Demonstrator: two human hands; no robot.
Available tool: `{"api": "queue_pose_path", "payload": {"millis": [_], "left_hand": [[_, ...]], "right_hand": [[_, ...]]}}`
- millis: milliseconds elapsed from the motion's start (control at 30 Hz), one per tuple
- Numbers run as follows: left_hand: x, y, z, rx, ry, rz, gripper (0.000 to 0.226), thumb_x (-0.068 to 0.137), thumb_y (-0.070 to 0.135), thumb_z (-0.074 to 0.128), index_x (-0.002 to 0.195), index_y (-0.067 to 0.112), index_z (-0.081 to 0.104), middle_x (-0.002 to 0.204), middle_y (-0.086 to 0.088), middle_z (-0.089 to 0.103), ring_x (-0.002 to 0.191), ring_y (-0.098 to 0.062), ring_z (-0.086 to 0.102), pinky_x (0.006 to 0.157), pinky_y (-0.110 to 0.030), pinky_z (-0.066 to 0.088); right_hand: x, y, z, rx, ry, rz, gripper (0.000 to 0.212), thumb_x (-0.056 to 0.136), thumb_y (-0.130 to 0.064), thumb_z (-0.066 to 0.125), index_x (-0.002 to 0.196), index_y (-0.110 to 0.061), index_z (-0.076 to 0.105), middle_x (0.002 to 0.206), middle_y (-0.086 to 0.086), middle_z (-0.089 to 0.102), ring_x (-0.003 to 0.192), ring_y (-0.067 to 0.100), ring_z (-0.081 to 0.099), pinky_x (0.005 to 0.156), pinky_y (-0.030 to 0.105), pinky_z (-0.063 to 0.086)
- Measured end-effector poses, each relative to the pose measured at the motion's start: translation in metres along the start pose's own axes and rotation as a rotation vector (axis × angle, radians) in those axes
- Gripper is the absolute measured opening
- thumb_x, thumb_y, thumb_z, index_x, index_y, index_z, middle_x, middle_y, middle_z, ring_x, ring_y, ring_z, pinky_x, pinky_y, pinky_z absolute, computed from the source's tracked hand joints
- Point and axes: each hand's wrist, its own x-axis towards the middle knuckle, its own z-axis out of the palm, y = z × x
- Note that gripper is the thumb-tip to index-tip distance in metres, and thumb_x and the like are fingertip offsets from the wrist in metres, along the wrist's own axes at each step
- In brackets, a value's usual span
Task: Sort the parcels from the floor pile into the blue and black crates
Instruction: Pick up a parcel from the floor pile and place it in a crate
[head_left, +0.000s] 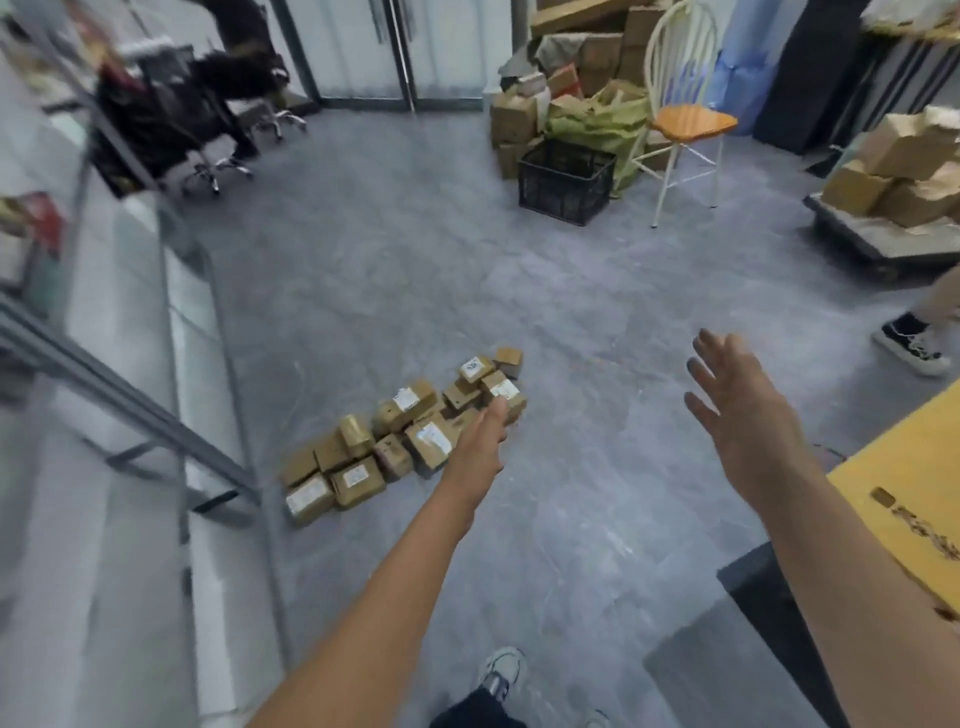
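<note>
- bare left arm (363, 613) stretched straight out toward the parcel pile (358, 478)
- left hand (480, 441) seen edge-on, overlapping the pile's right edge in view; fingers look straight, tips blurred, contact with the pile cannot be told
- bare right arm (857, 571) raised, well to the right of the pile
- right hand (737, 405) has straight, spread fingers, holds nothing, well apart from the pile
- one leg in dark trousers, light shoe (501, 670) planted on the near side of the pile

Storeroom or parcel depot — cardboard boxes (514, 119) heaped upper right, loaded flat trolley (878, 239) at right edge, metal shelving (130, 400) along left, small parcels (431, 441) on grey floor (415, 260).
</note>
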Motion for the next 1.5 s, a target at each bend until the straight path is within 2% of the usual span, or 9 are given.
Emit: {"api": "queue_pose_path", "payload": {"millis": [133,367,467,567,733,867,967,1200,1500], "left_hand": [[-0.030,-0.034,-0.027,-0.058,0.135,-0.078,0.063,0.103,0.065,0.033,0.152,0.028,0.046,0.153,0.007,0.048,0.137,-0.012,0.048,0.113,-0.045,0.042],[-0.055,-0.075,-0.086,-0.148,0.316,-0.183,0.064,0.105,0.062,0.033,0.154,0.023,0.043,0.151,0.007,0.049,0.134,-0.010,0.049,0.112,-0.041,0.043],[-0.051,-0.090,-0.119,-0.190,0.369,-0.212,0.063,0.105,0.061,0.033,0.154,0.023,0.043,0.149,0.008,0.050,0.131,-0.008,0.050,0.109,-0.039,0.043],[-0.044,-0.106,-0.157,-0.222,0.392,-0.248,0.063,0.105,0.062,0.032,0.154,0.024,0.044,0.150,0.008,0.049,0.132,-0.007,0.050,0.107,-0.037,0.044],[-0.030,-0.128,-0.222,-0.281,0.437,-0.307,0.061,0.105,0.061,0.033,0.152,0.025,0.045,0.150,0.008,0.050,0.132,-0.008,0.050,0.111,-0.040,0.045],[-0.018,-0.146,-0.268,-0.288,0.453,-0.339,0.061,0.105,0.061,0.033,0.151,0.023,0.047,0.151,0.005,0.050,0.131,-0.009,0.050,0.110,-0.041,0.045],[-0.007,-0.159,-0.296,-0.289,0.449,-0.360,0.064,0.106,0.059,0.032,0.155,0.020,0.043,0.154,0.003,0.047,0.134,-0.012,0.049,0.106,-0.037,0.044],[0.027,-0.179,-0.341,-0.298,0.487,-0.416,0.062,0.106,0.058,0.029,0.154,0.021,0.043,0.154,0.000,0.048,0.134,-0.015,0.050,0.096,-0.035,0.044],[0.121,-0.194,-0.409,-0.327,0.540,-0.586,0.066,0.105,0.061,0.030,0.156,0.021,0.040,0.157,0.002,0.046,0.136,-0.013,0.048,0.113,-0.041,0.039]], "right_hand": [[0.003,0.023,0.038,0.014,-0.138,0.070,0.063,0.104,-0.059,0.041,0.158,-0.026,0.041,0.160,-0.016,0.044,0.146,0.008,0.043,0.122,0.042,0.032],[0.002,0.051,0.125,-0.040,-0.371,0.161,0.107,0.066,-0.092,0.064,0.154,-0.033,0.045,0.155,-0.020,0.049,0.140,0.003,0.047,0.116,0.039,0.035],[0.001,0.061,0.172,-0.057,-0.461,0.183,0.086,0.075,-0.088,0.059,0.146,-0.040,0.048,0.150,-0.022,0.052,0.142,0.005,0.045,0.121,0.042,0.033],[0.005,0.077,0.218,-0.110,-0.472,0.220,0.108,0.061,-0.093,0.065,0.152,-0.036,0.047,0.147,-0.024,0.054,0.139,0.003,0.048,0.117,0.040,0.035],[0.013,0.102,0.290,-0.175,-0.533,0.271,0.092,0.081,-0.082,0.051,0.158,-0.033,0.042,0.156,-0.019,0.049,0.144,0.006,0.044,0.123,0.046,0.032],[0.021,0.122,0.343,-0.208,-0.538,0.316,0.089,0.088,-0.084,0.049,0.159,-0.032,0.040,0.159,-0.016,0.046,0.146,0.008,0.043,0.123,0.045,0.032],[0.024,0.137,0.371,-0.230,-0.531,0.359,0.071,0.100,-0.069,0.038,0.160,-0.030,0.038,0.160,-0.015,0.044,0.147,0.009,0.041,0.125,0.048,0.030],[0.050,0.174,0.426,-0.309,-0.578,0.468,0.091,0.084,-0.080,0.043,0.162,-0.035,0.032,0.163,-0.014,0.039,0.149,0.012,0.038,0.121,0.041,0.030],[0.137,0.247,0.520,-0.358,-0.668,0.663,0.083,0.091,-0.073,0.039,0.162,-0.029,0.034,0.166,-0.007,0.036,0.152,0.014,0.034,0.126,0.043,0.025]]}}
